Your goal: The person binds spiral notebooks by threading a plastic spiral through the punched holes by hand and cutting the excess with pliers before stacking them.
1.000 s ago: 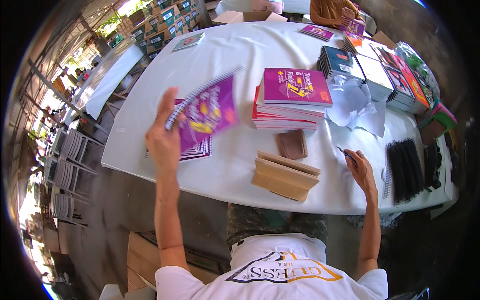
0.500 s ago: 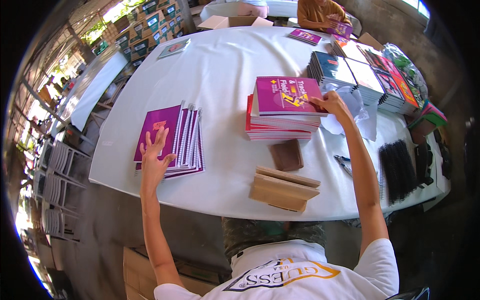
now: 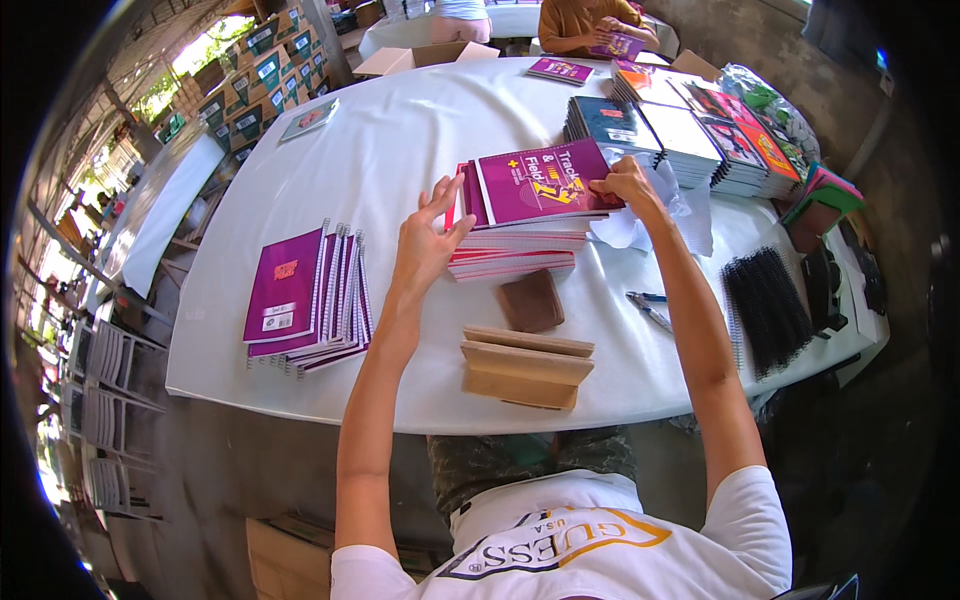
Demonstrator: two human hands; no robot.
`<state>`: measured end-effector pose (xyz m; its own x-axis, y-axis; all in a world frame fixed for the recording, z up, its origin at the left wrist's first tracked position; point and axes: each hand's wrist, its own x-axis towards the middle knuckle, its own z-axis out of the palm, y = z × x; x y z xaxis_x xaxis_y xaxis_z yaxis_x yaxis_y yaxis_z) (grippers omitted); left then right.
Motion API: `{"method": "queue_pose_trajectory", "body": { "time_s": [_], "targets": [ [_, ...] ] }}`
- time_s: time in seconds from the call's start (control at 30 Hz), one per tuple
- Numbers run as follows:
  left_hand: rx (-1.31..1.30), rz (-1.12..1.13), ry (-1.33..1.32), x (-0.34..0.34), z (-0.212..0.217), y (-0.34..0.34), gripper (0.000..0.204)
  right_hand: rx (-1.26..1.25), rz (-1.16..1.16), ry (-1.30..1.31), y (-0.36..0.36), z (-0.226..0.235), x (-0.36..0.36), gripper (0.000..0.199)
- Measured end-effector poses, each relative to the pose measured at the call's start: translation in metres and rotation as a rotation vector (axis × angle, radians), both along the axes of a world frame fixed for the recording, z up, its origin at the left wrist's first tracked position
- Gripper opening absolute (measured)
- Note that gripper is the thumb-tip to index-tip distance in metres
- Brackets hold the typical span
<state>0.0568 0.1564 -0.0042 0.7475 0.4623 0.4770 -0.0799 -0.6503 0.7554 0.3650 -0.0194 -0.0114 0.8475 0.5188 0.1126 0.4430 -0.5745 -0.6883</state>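
Observation:
A purple-covered book block (image 3: 530, 190) lies slightly turned on top of a stack of loose book blocks (image 3: 520, 262) with red and white edges. My right hand (image 3: 628, 186) pinches its right edge between thumb and fingers. At the stack's left side, my left hand (image 3: 430, 232) has its fingers spread, close to the purple covers, holding nothing. To the left lies a pile of spiral-bound purple notebooks (image 3: 290, 285), wire coils showing along their edges.
Nearer me are a brown block (image 3: 531, 300), a folded cardboard stand (image 3: 528, 368), pliers (image 3: 652, 310) and black binding coils (image 3: 768, 310). Bound notebook stacks (image 3: 680, 150) and crumpled white paper (image 3: 672, 205) stand at the right. Another person (image 3: 597, 28) handles a purple book across the table.
My left hand has moved right, from the spiral-bound pile to the stack's left side. My right hand still grips the top book block, now lifted or turned slightly. The view has shifted.

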Motion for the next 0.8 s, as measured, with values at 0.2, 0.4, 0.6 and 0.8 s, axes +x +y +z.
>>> {"method": "queue_pose_trajectory", "body": {
  "time_s": [0.2, 0.4, 0.6, 0.8],
  "targets": [
    [-0.3, 0.132, -0.083, 0.038, -0.013, 0.018, 0.099, 0.359, 0.084, -0.261, -0.021, 0.034, -0.059, 0.032],
    [-0.763, -0.363, -0.134, 0.002, 0.012, -0.023, 0.045, 0.7, 0.168, -0.122, -0.114, 0.044, -0.19, 0.02],
    [-0.397, -0.464, -0.127, -0.03, 0.033, -0.075, 0.042, 1.159, 0.192, 0.37, -0.155, -0.038, -0.247, 0.021],
    [-0.512, -0.718, -0.116, -0.069, 0.017, -0.077, 0.06, 1.018, 0.284, 0.166, -0.166, -0.057, -0.259, 0.02]
  ]
}}
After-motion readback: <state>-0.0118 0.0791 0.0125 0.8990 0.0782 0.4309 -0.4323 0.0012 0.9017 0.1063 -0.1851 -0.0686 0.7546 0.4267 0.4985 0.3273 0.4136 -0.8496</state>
